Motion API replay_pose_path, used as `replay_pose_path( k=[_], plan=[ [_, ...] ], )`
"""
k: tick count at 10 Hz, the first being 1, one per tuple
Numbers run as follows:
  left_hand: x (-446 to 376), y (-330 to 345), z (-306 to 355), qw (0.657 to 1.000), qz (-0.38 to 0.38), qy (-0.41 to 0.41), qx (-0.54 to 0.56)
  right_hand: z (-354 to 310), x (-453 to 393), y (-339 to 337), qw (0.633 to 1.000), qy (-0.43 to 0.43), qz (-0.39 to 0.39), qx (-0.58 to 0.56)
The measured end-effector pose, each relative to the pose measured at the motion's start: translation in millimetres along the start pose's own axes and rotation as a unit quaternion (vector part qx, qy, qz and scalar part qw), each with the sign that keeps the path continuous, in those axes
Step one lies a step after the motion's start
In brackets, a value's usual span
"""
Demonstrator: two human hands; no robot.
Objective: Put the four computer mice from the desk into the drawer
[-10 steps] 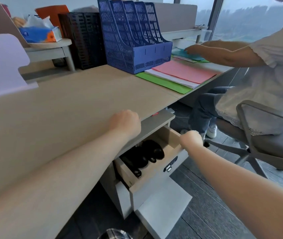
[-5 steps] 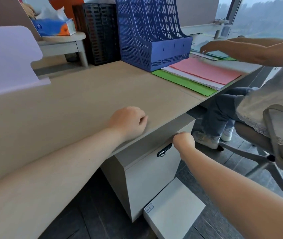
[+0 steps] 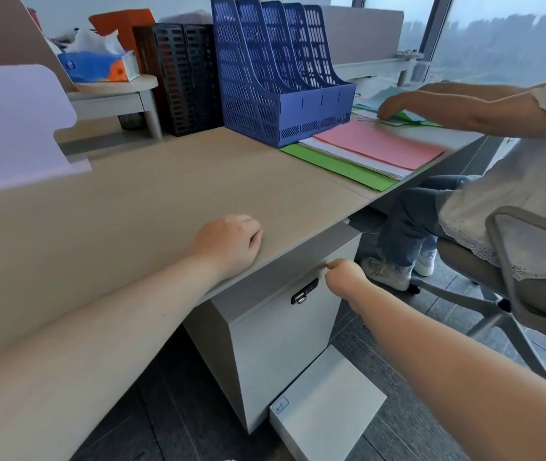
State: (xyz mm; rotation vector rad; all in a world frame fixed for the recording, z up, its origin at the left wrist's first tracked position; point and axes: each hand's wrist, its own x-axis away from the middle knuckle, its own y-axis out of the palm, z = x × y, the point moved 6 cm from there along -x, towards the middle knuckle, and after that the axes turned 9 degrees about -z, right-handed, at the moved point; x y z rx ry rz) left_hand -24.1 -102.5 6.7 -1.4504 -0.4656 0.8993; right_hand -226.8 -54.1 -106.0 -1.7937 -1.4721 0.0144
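Observation:
The grey drawer cabinet stands under the desk with its top drawer pushed shut; a black lock sits on its front. No computer mice show anywhere; the closed drawer hides its contents. My left hand rests as a loose fist on the wooden desk near its front edge, holding nothing. My right hand hovers at the drawer's upper right corner with fingers curled closed, just beside the lock, holding nothing.
A blue file rack and a black one stand at the desk's back, with pink and green folders to the right. Another person sits on a grey chair at right. A grey box lies on the floor.
A second ago the drawer stood open with black mice inside; it has since been pushed shut. My right hand stays near the drawer front, and my left hand stays on the desk.

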Motion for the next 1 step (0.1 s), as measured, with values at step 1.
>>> replay_pose_path(
  k=[1],
  plan=[
    [1.7,2.7,0.6,1.000,-0.003,-0.009,-0.010,0.9,-1.3,-4.3,1.000,-0.003,0.010,0.021]
  ],
)
